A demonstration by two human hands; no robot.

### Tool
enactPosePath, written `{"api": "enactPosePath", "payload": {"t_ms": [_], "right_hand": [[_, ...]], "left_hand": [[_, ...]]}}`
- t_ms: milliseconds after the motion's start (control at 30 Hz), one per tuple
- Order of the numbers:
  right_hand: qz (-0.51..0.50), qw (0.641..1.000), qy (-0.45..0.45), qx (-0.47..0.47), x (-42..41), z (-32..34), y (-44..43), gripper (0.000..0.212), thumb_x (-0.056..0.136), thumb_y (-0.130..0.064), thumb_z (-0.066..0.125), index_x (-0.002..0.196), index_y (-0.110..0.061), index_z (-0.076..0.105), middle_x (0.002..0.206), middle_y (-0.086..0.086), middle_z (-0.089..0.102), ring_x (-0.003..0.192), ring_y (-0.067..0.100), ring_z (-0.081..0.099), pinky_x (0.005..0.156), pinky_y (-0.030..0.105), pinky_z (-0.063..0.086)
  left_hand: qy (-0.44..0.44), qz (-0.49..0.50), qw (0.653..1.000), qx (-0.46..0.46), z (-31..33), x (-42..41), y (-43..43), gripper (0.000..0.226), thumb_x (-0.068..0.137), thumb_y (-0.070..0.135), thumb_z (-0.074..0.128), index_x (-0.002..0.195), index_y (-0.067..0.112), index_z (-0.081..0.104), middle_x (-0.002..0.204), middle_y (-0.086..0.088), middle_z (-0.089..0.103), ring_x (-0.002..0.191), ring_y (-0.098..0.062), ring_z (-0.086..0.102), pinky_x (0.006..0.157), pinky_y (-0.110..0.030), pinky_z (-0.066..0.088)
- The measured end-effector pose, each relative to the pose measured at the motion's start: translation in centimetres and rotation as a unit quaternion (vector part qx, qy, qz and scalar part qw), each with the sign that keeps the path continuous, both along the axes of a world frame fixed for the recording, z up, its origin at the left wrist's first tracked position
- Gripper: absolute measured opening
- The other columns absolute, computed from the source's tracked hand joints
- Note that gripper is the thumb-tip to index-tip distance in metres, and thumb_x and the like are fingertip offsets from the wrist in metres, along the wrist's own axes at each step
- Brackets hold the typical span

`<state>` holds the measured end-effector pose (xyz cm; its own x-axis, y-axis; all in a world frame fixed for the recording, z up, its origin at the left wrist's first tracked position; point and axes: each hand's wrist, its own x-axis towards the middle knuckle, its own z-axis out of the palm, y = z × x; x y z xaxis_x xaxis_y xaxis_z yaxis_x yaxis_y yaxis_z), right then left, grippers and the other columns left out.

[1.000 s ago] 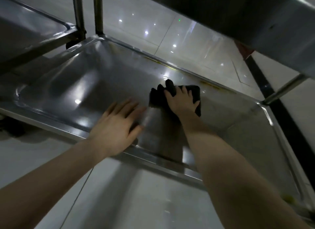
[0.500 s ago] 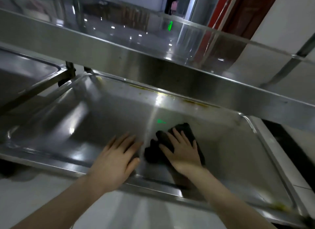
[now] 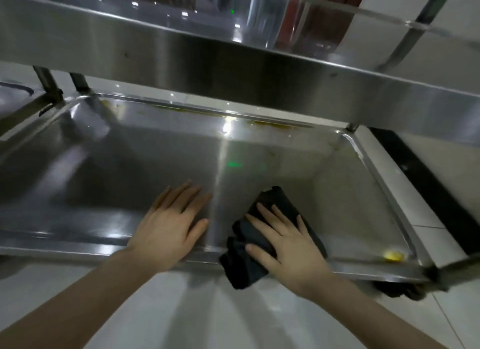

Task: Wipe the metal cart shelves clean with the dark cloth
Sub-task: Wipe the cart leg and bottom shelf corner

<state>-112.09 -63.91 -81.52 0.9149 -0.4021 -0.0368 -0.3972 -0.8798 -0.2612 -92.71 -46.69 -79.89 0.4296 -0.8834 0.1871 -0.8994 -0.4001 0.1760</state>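
The lower metal cart shelf is a shallow steel tray that fills the middle of the view. My right hand presses flat, fingers spread, on the dark cloth, which lies folded over the shelf's near rim and hangs a little past it. My left hand rests flat on the shelf floor just left of the cloth, fingers straight, holding nothing. Yellow-brown stains run along the shelf's far edge, and a yellow smear sits in the near right corner.
The upper cart shelf juts out overhead, close above the lower one. A second metal cart stands at the left, with upright posts between. A cart wheel shows under the near right corner. Pale floor tiles lie below.
My right hand has dragged the cloth from the middle of the shelf back to the near rim and to the right. My left hand stays flat on the shelf. The view has tilted up.
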Motion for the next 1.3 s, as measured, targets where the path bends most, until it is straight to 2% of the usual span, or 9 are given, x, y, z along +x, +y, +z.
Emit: {"api": "enactPosePath", "payload": {"t_ms": [167,333,500,633,700,833,1000,1167,1300], "right_hand": [[-0.119,0.993,0.020,-0.012,7.4,1.5,-7.9,0.063,0.095,-0.064,0.030,0.153,-0.040,0.022,0.163,-0.013,0.006,0.151,0.015,0.000,0.120,0.054,-0.001],[-0.194,0.980,0.018,0.038,13.8,2.4,-12.1,0.061,0.100,-0.055,0.031,0.154,-0.027,0.024,0.164,0.001,0.007,0.151,0.028,-0.001,0.116,0.064,-0.002],[-0.068,0.998,-0.014,0.002,5.2,1.3,-7.3,0.059,0.098,-0.061,0.031,0.152,-0.039,0.025,0.163,-0.012,0.010,0.151,0.013,0.001,0.120,0.053,-0.002],[-0.096,0.994,-0.049,-0.036,-5.3,-0.4,-4.2,0.066,0.089,-0.073,0.017,0.148,-0.047,0.029,0.160,-0.020,0.017,0.150,0.009,0.009,0.120,0.051,0.007],[-0.133,0.990,-0.028,-0.026,-5.4,-0.3,-6.2,0.065,0.089,-0.074,0.021,0.149,-0.048,0.027,0.160,-0.020,0.014,0.150,0.010,0.007,0.120,0.052,0.005],[-0.185,0.982,-0.019,-0.022,1.5,0.4,-13.6,0.060,0.095,-0.064,0.032,0.151,-0.040,0.026,0.163,-0.012,0.013,0.151,0.016,0.005,0.119,0.056,0.000],[-0.240,0.971,0.006,0.016,7.4,1.2,-18.7,0.062,0.098,-0.058,0.032,0.152,-0.028,0.028,0.163,-0.001,0.013,0.150,0.027,0.003,0.115,0.065,-0.002],[-0.139,0.990,-0.026,-0.010,-0.6,0.5,-13.1,0.059,0.096,-0.060,0.034,0.151,-0.039,0.027,0.163,-0.010,0.013,0.151,0.017,0.005,0.119,0.057,-0.001],[-0.165,0.984,-0.029,-0.055,-10.3,-0.5,-7.9,0.063,0.090,-0.072,0.020,0.149,-0.048,0.025,0.161,-0.018,0.016,0.150,0.012,0.009,0.119,0.052,0.005]], "left_hand": [[0.003,-0.027,1.000,0.007,-0.3,-2.1,-3.7,0.063,0.091,0.048,0.027,0.138,0.016,0.052,0.145,-0.007,0.050,0.138,-0.028,0.041,0.114,-0.044,0.031],[0.005,-0.003,1.000,0.002,-0.9,-2.9,-4.1,0.059,0.092,0.047,0.029,0.137,0.017,0.053,0.145,-0.008,0.049,0.138,-0.028,0.041,0.114,-0.045,0.030],[0.001,0.004,1.000,-0.002,-0.6,-3.0,-4.1,0.061,0.090,0.046,0.031,0.136,0.012,0.054,0.143,-0.011,0.051,0.137,-0.031,0.042,0.113,-0.049,0.032],[0.022,-0.004,0.999,-0.047,-0.1,-4.1,-6.0,0.060,0.089,0.044,0.034,0.134,0.012,0.055,0.139,-0.012,0.054,0.134,-0.033,0.045,0.111,-0.053,0.034],[0.029,-0.018,0.998,-0.045,-0.1,-5.3,-7.6,0.058,0.090,0.043,0.037,0.136,0.012,0.053,0.141,-0.010,0.052,0.136,-0.031,0.043,0.112,-0.051,0.032],[0.018,-0.047,0.999,0.016,-1.0,-7.0,-9.8,0.060,0.092,0.046,0.035,0.145,0.019,0.043,0.153,-0.003,0.038,0.144,-0.024,0.030,0.118,-0.044,0.020],[0.015,-0.051,0.998,0.036,-0.4,-7.4,-9.6,0.069,0.088,0.052,0.019,0.141,0.018,0.049,0.149,-0.004,0.043,0.142,-0.025,0.034,0.117,-0.045,0.023],[-0.003,-0.053,0.998,0.025,0.4,-8.0,-10.5,0.069,0.088,0.052,0.022,0.139,0.014,0.051,0.147,-0.006,0.047,0.140,-0.025,0.037,0.117,-0.046,0.024],[0.029,-0.063,0.998,0.007,0.1,-9.6,-13.3,0.056,0.096,0.048,0.038,0.141,0.015,0.048,0.148,-0.007,0.044,0.141,-0.025,0.036,0.117,-0.046,0.022]]}}
